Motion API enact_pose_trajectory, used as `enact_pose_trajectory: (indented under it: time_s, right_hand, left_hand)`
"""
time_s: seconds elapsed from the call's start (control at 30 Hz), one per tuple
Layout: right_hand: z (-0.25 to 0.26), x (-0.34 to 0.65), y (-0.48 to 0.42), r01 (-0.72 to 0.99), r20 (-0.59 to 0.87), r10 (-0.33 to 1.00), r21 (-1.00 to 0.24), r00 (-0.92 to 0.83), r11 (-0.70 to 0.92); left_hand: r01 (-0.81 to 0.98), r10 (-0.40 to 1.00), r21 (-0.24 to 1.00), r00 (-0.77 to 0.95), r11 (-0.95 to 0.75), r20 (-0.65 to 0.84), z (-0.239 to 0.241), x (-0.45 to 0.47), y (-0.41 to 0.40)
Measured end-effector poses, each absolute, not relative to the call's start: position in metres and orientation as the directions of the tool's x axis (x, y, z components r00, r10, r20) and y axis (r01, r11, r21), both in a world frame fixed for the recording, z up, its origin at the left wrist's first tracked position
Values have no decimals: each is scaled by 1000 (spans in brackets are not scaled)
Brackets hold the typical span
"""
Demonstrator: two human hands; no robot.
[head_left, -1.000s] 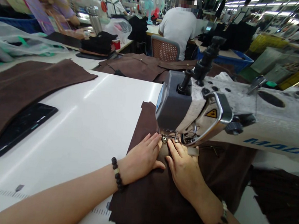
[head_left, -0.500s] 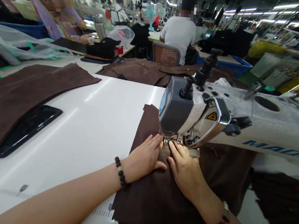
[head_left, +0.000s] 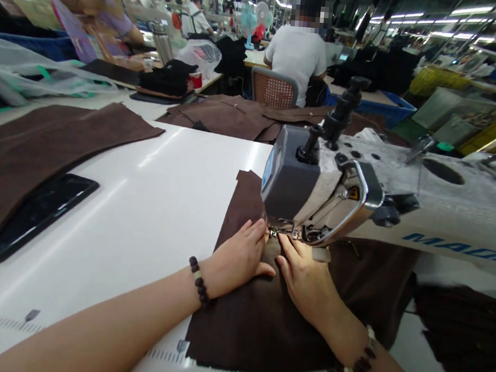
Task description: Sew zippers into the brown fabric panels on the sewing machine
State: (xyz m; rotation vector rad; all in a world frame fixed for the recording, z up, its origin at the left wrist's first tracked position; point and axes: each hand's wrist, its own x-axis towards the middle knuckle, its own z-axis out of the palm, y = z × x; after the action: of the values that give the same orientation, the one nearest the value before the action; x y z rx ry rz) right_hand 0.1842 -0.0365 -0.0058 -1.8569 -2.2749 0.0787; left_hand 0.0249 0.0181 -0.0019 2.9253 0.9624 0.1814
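Observation:
A dark brown cloth panel (head_left: pixel 261 332) lies under the head of the sewing machine (head_left: pixel 292 172). My left hand (head_left: pixel 242 255) rests flat on the panel left of the presser foot (head_left: pixel 273 232), fingers stretched and thumb out to the side. On the other side my right hand (head_left: pixel 305 278) presses the cloth with its fingers extended, the index fingertip close to the foot. Between the hands shows a lighter brown patch (head_left: pixel 273 247). A small greyish tab (head_left: pixel 321 255) sits beside my right knuckles. The needle point cannot be made out.
More brown cloth (head_left: pixel 60 152) lies at left, partly over a glossy black panel (head_left: pixel 40 220) in the white table (head_left: pixel 164 202). Brown pieces (head_left: pixel 228 115) lie behind the table, and a dark pile (head_left: pixel 460 338) at right. Ahead, a person in white (head_left: pixel 296 57) sits on a chair (head_left: pixel 274 89).
The brown panel has slid slightly forward under the machine, baring more of the ruler marks at the table's front. The machine's thread lever has shifted across the yellow label. Both hands stay flat.

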Motion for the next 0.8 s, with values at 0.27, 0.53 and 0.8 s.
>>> enact_pose_trajectory:
  time_s: [0.27, 0.53, 0.8]
  right_hand:
    - [-7, 185, -35, 964, 113, 979, -191, -168, 187]
    - [-9, 185, -33, 959, 116, 975, -195, -187, 207]
    - [-8, 185, -33, 962, 103, 977, -185, -185, 202]
  left_hand:
    - [587, 595, 101, 797, -803, 104, 0, 24, 20]
    - [593, 602, 104, 793, -798, 98, -2, 24, 22]
    - [586, 598, 125, 793, -801, 112, 1, 24, 22]
